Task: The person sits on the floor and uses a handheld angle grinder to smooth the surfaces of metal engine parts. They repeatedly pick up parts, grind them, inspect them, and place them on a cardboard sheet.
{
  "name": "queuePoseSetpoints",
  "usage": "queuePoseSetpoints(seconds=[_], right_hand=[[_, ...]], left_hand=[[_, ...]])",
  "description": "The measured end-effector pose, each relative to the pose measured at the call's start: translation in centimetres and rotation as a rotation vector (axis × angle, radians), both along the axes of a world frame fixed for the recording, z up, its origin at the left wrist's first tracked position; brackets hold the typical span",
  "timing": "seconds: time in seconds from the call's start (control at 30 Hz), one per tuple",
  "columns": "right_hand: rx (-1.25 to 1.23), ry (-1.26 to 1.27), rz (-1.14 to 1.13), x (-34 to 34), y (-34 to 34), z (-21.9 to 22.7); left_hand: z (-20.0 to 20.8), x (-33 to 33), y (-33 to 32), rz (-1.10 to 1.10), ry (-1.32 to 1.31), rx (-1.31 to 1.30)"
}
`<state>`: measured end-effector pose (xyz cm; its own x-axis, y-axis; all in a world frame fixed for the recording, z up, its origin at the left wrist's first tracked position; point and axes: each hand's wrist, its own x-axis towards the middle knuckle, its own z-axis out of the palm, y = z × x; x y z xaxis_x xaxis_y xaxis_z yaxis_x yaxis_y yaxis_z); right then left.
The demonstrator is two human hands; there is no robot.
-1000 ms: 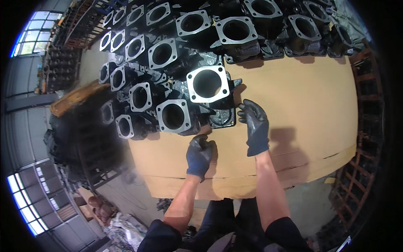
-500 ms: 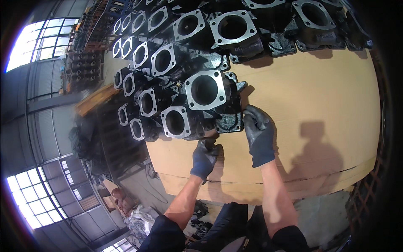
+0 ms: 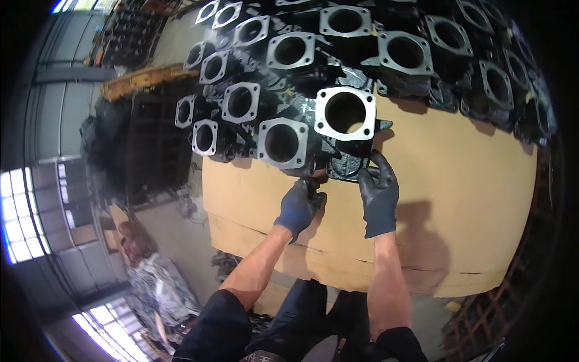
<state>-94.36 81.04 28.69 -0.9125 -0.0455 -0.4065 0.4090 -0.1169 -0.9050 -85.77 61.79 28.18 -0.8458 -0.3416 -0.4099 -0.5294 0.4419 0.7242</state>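
Observation:
A black metal casting (image 3: 348,166) stands before me on cardboard. Its bright, square-cornered flange (image 3: 322,123) has a round bore and bolt holes. My right hand (image 3: 379,196), in a dark blue glove with black fingers, is closed at the right edge of the casting's base plate, thumb against the edge. My left hand (image 3: 300,208), gloved alike, has its fingers curled by the base's front left, just below a neighbouring flanged casting (image 3: 263,145). What those left fingertips hold, if anything, is hidden.
Several like castings (image 3: 405,53) stand close together at the far side and left. Tan cardboard (image 3: 464,181) spreads under them to the right, with a creased near edge. A yellow-orange beam (image 3: 145,81) and a dark rack (image 3: 158,139) lie beyond on the left.
My view has turned, so the castings sit higher and further right in the picture. Both hands stay by the same casting; the right thumb now meets its base edge.

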Motion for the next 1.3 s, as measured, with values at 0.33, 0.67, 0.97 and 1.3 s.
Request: queuePoseSetpoints(seconds=[0.33, 0.67, 0.97, 1.3], right_hand=[[0.253, 0.186, 0.170, -0.4, 0.3, 2.2], [0.304, 0.029, 0.357, 15.3, -0.2, 3.5], [0.308, -0.056, 1.113, 32.4, -7.6, 9.9], [0.487, 0.012, 1.464, 44.0, -23.6, 5.8]], left_hand=[[4.5, -1.5, 1.5, -0.075, -0.055, -0.102], [12.4, 23.0, -3.1, 0.270, 0.349, -0.078], [9.8, 61.9, 3.0, 0.947, -0.519, -0.189], [2.8, 91.8, 25.5, 1.465, -1.060, 0.391]])
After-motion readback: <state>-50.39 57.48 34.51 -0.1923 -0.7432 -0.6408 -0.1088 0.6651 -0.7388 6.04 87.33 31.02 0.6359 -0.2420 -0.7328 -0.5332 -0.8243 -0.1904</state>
